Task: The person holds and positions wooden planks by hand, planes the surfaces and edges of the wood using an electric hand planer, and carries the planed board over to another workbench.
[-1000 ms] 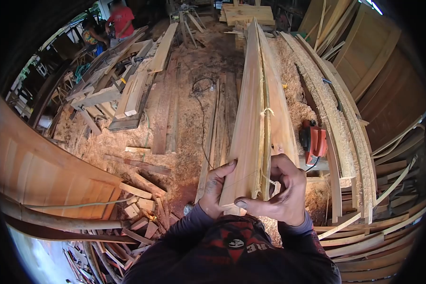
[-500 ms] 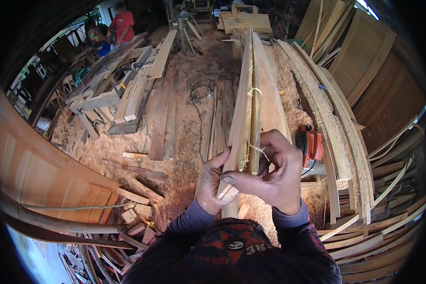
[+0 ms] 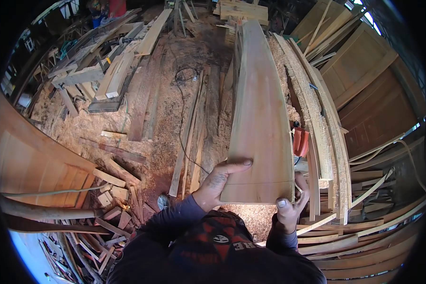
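A wide wooden board (image 3: pixel 260 118) lies flat side up before me, running away from my body. A thin dark line crosses it close to the near end. On its left edge is my left hand (image 3: pixel 217 183), thumb stretched over the top face and the other fingers hidden underneath. My right hand (image 3: pixel 293 204) grips the near right corner, with the thumb on the end edge and curled fingers along the side. Just beyond the right edge sits a red-orange power tool (image 3: pixel 300 141), partly hidden by the board.
Long rough planks (image 3: pixel 319 118) run along the right, with door panels (image 3: pixel 359 66) leaning behind. On the left stand a workbench (image 3: pixel 80 78) with timber and a large wooden panel (image 3: pixel 33 156). Offcuts (image 3: pixel 120 193), a cable (image 3: pixel 182 113) and shavings cover the floor. A person's red clothing (image 3: pixel 117 7) shows far left.
The board has turned from standing on edge to broad face up. My hands have moved apart, from close together at its end to opposite edges. The camera view has tilted downward.
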A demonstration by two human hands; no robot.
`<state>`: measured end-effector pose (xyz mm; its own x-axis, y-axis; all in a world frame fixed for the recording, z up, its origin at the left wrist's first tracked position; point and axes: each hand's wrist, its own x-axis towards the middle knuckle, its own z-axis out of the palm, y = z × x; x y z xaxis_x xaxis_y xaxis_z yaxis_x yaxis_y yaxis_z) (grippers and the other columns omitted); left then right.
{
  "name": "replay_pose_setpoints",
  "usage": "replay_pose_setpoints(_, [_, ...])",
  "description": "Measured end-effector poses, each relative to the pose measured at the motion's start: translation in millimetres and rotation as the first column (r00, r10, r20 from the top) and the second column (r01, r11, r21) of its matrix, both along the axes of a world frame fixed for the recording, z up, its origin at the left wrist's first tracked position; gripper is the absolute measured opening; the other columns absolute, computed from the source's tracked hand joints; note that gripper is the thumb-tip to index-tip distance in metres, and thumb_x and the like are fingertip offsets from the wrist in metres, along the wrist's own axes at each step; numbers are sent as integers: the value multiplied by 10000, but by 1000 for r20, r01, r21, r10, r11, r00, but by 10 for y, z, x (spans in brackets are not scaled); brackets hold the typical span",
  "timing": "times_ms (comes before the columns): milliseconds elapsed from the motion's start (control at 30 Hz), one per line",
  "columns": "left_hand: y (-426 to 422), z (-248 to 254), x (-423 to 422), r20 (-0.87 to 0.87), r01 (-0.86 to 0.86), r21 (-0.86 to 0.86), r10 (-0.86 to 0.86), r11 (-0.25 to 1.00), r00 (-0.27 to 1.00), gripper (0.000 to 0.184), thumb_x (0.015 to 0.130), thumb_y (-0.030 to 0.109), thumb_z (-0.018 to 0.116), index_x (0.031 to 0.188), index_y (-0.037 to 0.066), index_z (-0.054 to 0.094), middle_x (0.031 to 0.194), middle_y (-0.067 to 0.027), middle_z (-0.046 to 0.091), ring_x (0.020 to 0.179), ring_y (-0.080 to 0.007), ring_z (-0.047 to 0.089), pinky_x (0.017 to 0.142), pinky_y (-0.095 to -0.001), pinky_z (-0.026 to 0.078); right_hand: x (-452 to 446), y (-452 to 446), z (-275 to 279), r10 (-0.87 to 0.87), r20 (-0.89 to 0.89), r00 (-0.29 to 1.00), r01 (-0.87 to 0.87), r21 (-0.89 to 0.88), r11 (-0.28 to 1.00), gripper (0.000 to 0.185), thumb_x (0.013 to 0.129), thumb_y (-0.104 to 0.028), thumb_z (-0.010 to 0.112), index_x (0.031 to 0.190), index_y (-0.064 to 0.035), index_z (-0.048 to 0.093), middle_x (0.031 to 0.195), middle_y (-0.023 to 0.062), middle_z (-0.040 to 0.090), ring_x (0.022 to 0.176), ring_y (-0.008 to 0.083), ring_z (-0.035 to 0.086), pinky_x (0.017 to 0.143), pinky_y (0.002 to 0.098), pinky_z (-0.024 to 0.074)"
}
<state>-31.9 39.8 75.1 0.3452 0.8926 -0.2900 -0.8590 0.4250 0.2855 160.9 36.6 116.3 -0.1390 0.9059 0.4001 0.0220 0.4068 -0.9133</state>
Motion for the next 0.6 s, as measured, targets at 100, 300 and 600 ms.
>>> replay_pose_setpoints(100, [-19,-32,80,-269,-12,38,21,999,963,393,912,206,737,1245,26,634,1109,-109,700,999,-225,701,881,-420,580,234,-99,-212,-53,9,999,54,-161,985,680,781,-452,793,1176,53,564,969,96,622,892,168,586,841,336,475])
replay_pose_setpoints(300, [29,-752,424,-490,36,-19,-41,999,871,400,870,208,805,1166,-30,680,1052,-106,723,941,-189,699,824,-345,562,654,-248,-884,-13,164,986,113,-619,777,516,901,-366,734,1156,65,613,882,122,718,663,174,663,561,286,534])
replay_pose_setpoints(600, [33,-1614,643,-673,77,-119,-137,990,727,383,899,208,769,1189,-34,710,1175,-84,735,1119,-146,658,1025,-303,464,1930,874,-1037,-428,364,827,531,-259,806,484,981,-430,685,1103,38,665,848,78,673,744,147,628,637,296,487])
